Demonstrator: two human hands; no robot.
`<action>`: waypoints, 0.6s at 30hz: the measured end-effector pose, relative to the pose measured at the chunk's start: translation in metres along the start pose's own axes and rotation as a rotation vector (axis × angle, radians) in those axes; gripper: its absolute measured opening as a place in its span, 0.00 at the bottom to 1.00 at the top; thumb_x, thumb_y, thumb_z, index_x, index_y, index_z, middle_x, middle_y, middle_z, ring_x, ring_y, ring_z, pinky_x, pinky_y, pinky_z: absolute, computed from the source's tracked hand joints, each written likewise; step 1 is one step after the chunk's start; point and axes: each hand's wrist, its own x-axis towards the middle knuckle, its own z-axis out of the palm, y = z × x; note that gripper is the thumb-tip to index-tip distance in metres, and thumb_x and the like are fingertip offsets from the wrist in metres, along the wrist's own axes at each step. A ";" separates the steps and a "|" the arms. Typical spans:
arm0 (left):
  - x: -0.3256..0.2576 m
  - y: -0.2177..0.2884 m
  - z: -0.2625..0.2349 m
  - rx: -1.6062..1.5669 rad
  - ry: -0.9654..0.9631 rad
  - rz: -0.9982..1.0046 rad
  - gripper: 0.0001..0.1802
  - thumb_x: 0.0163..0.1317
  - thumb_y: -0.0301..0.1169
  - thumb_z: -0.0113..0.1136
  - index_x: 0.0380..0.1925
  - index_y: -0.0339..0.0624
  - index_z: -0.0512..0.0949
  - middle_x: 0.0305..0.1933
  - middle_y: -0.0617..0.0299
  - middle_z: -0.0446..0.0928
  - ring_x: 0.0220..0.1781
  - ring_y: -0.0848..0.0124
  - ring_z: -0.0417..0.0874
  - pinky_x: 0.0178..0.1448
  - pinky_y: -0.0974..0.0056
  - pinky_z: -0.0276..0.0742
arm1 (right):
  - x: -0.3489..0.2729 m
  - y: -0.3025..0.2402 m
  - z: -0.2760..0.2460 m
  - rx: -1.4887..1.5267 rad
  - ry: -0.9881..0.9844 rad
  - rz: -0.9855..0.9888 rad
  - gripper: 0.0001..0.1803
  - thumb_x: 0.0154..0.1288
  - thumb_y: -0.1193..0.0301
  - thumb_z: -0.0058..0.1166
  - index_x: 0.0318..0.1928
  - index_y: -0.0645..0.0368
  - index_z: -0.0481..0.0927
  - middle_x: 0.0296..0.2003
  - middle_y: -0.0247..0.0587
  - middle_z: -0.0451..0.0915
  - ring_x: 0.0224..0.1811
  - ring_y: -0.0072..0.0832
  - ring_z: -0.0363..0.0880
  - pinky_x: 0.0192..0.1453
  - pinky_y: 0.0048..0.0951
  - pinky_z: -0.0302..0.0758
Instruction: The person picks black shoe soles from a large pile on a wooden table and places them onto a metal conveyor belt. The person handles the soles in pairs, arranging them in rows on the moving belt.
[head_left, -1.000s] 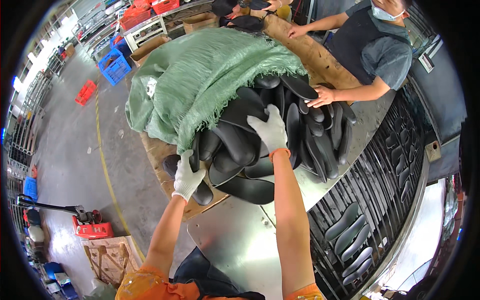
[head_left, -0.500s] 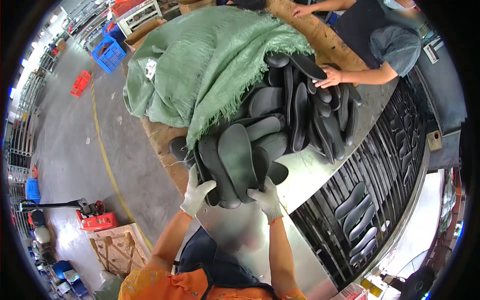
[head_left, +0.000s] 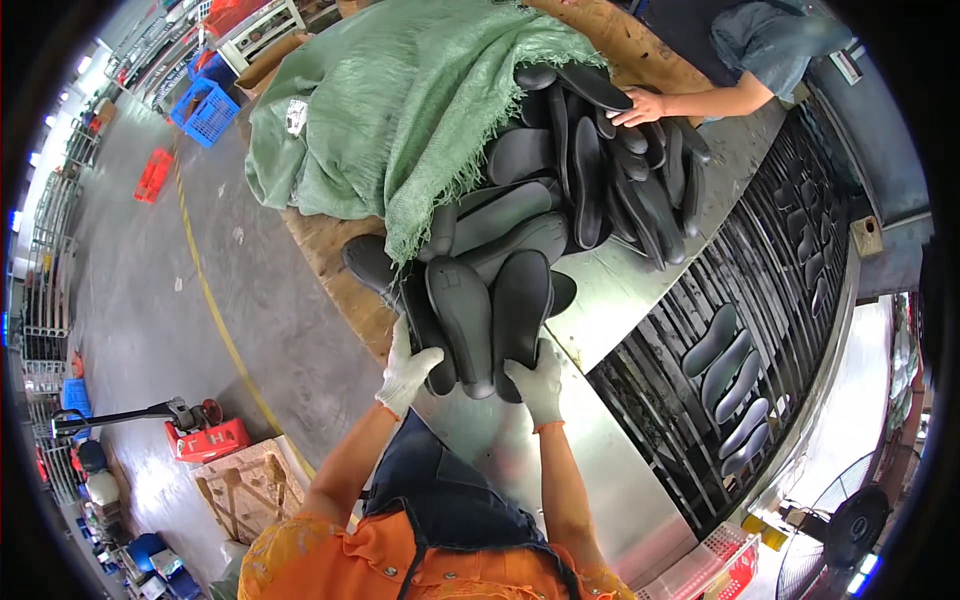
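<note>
Black shoe insoles lie in a heap on the table, spilling out from under a green woven sack. My left hand, in a white glove, grips the heel end of a dark insole at the heap's near left. My right hand, gloved too, has its thumb over the lower end of another insole and its fingers along the outer side. Between those two stands a third insole, its lower end toward me. More insoles lie just behind.
A co-worker's hand touches insoles at the far side. On the right, a slatted conveyor carries several insoles. A red-and-white basket and a fan are at lower right; a pallet jack is at left.
The insoles between my hands have spread apart; my right hand now holds a separate one with its broad face showing. The view has shifted slightly, and the co-worker's body is less in view.
</note>
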 end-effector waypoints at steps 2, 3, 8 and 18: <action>-0.007 0.005 0.003 -0.009 -0.011 -0.019 0.52 0.49 0.23 0.65 0.77 0.44 0.55 0.67 0.53 0.71 0.67 0.63 0.73 0.71 0.60 0.69 | -0.007 0.001 0.005 -0.325 0.113 -0.154 0.36 0.54 0.67 0.66 0.65 0.56 0.71 0.47 0.57 0.81 0.53 0.54 0.79 0.59 0.50 0.76; -0.014 0.007 0.004 -0.014 -0.009 -0.030 0.52 0.49 0.23 0.65 0.77 0.44 0.55 0.67 0.53 0.71 0.66 0.63 0.73 0.70 0.60 0.69 | -0.011 0.003 0.008 -0.521 0.137 -0.262 0.39 0.55 0.65 0.66 0.67 0.55 0.68 0.50 0.61 0.79 0.57 0.56 0.77 0.61 0.52 0.74; -0.036 -0.019 0.013 -0.191 -0.004 0.007 0.50 0.48 0.22 0.64 0.75 0.43 0.56 0.65 0.54 0.73 0.65 0.63 0.74 0.70 0.61 0.70 | -0.047 -0.030 0.019 -0.596 -0.023 -0.169 0.57 0.52 0.53 0.72 0.75 0.63 0.54 0.61 0.64 0.71 0.63 0.60 0.72 0.64 0.55 0.71; -0.044 -0.010 0.024 -0.112 -0.022 -0.038 0.44 0.47 0.19 0.62 0.70 0.39 0.63 0.59 0.57 0.76 0.58 0.66 0.77 0.63 0.63 0.74 | -0.037 -0.013 0.048 -0.857 0.245 -0.234 0.55 0.49 0.58 0.69 0.75 0.62 0.55 0.67 0.61 0.64 0.69 0.54 0.65 0.62 0.55 0.68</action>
